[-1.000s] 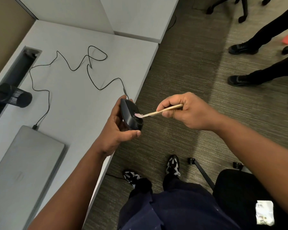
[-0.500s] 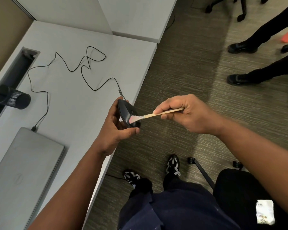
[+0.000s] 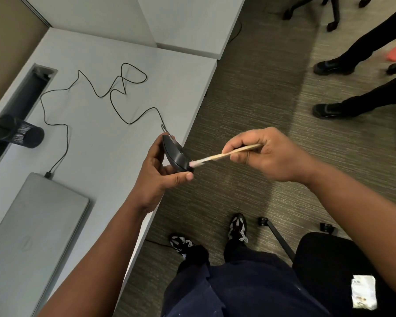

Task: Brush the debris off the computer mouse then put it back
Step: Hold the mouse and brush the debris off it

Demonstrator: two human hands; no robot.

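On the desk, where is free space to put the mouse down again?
Bare desk lies between the cable loops, the laptop and the front edge, just beside the left hand gripping the mouse. It is crowded toward the pen cup and the cable slot.

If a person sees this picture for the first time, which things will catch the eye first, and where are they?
At the centre, over the desk edge, the left hand holds a black computer mouse tilted on its side. The right hand pinches a small wooden brush, its pale tip at the mouse's lower end. The mouse cable snakes across the white desk to a closed grey laptop.
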